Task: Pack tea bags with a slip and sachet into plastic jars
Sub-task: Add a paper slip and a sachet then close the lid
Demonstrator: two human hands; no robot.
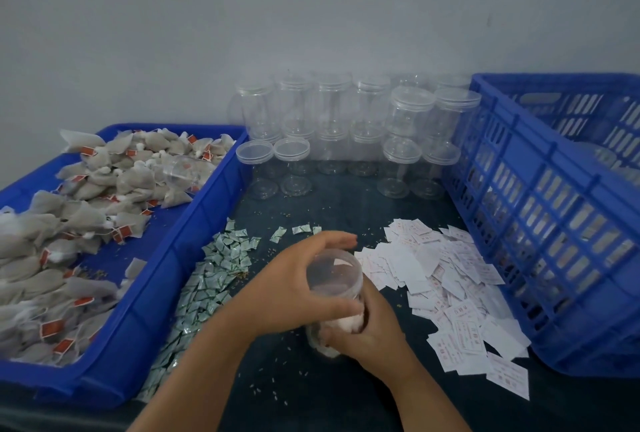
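— What sort of place is it?
— A dark desk speckled with fine crumbs, pushed against a plain grey wall.
— And the plastic jar?
— Held between both grips. The left grip is curled over its lid, and the right grip is wrapped round the body just below. Something pale shows inside, blurred.
— Around them?
— Sachets just left, then the blue tray of tea bags. Slips just right, then a blue crate. Empty jars stand beyond, by the wall.
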